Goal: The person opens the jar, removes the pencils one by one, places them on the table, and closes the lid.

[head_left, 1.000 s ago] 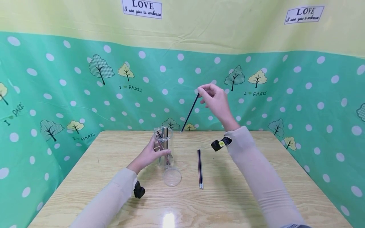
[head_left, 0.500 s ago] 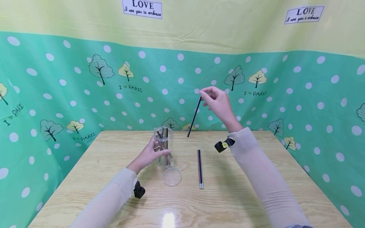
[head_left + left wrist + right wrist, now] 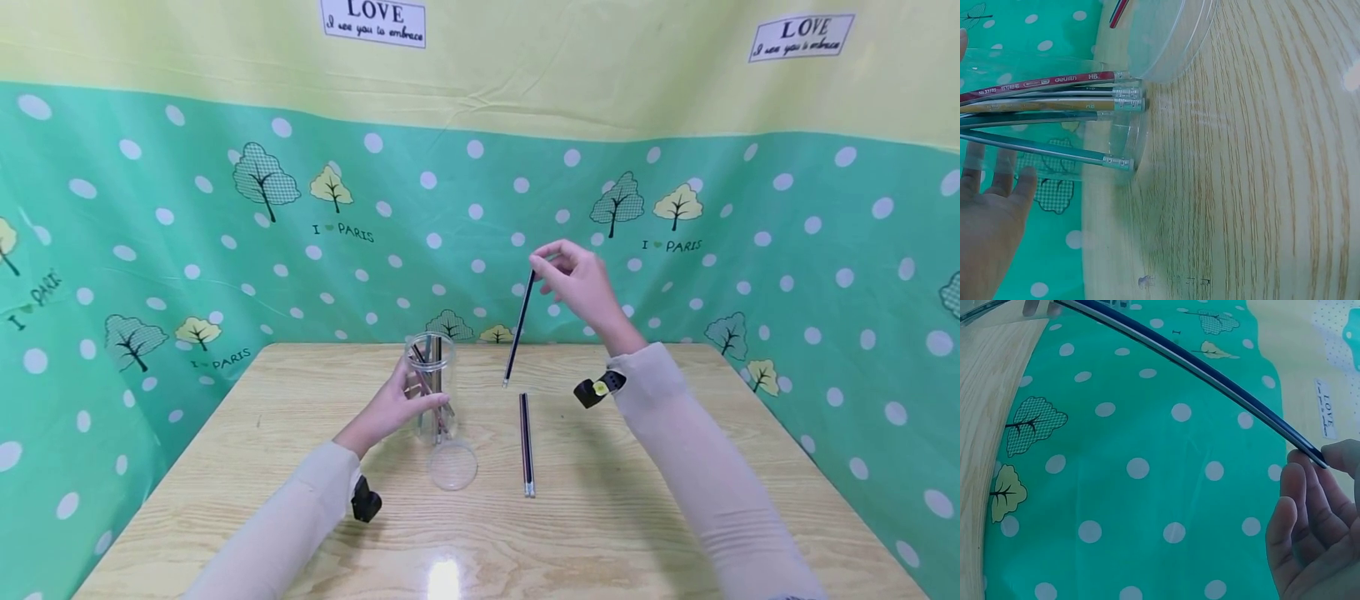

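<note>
My left hand [image 3: 396,408] is wrapped round a clear jar [image 3: 442,365] that stands upright near the back of the table. Several pencils [image 3: 1054,150] lean inside the jar, their eraser ends down at its base. Above the table, to the right of the jar, my right hand [image 3: 577,279] pinches a dark pencil [image 3: 519,329] by its upper end. That pencil hangs slightly tilted with its eraser end down, apart from the table. Below it, two pencils [image 3: 527,442] lie side by side on the wood.
A clear round lid [image 3: 453,465] lies flat just in front of the jar; the left wrist view also shows its edge. The light wooden table [image 3: 300,533] ends at a green and yellow patterned cloth [image 3: 480,183] that hangs behind it and at both sides.
My right hand has moved right and downward with the pencil, which now hangs steeper and farther from the jar. The left hand, jar, lid and the two lying pencils stay put.
</note>
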Available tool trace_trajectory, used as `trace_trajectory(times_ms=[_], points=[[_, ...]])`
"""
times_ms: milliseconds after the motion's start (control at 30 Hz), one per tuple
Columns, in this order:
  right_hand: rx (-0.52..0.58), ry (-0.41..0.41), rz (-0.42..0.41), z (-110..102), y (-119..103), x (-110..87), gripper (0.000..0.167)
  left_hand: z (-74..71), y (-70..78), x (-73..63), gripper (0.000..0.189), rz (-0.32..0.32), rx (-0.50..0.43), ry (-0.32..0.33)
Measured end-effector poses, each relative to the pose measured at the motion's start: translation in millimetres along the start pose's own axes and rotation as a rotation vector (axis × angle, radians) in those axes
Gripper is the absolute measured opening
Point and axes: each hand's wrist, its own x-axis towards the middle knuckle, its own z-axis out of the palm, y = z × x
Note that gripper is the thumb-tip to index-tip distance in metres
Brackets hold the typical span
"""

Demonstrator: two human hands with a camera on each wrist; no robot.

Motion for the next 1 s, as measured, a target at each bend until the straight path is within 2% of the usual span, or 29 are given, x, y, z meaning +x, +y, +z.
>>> trace_trajectory(times_ms=[167, 367, 567, 767, 1000], points=[[-0.008, -0.039, 0.053, -0.9, 6.2, -2.0, 0.036, 0.2, -1.0, 0.7, 0.099, 0.003, -0.013, 0.000], [-0.025, -0.095, 0.078, -3.4, 16.5, -5.8, 0.034, 0.1, -0.6, 0.5, 0.099, 0.000, -0.016, 0.000], [-0.051, -0.141, 0.125, -7.8, 29.2, -10.0, 0.040, 0.3, -1.1, -1.0, 0.100, -0.009, -0.018, -0.004], [-0.110, -0.180, 0.172, -8.4, 40.2, -14.2, 0.032, -0.4, -0.6, -2.0, 0.100, -0.005, -0.012, -0.004], [-0.133, -0.232, 0.253, -4.7, 63.9, -22.3, 0.031, -0.5, -0.5, 0.1, 0.102, -0.007, -0.015, 0.005]])
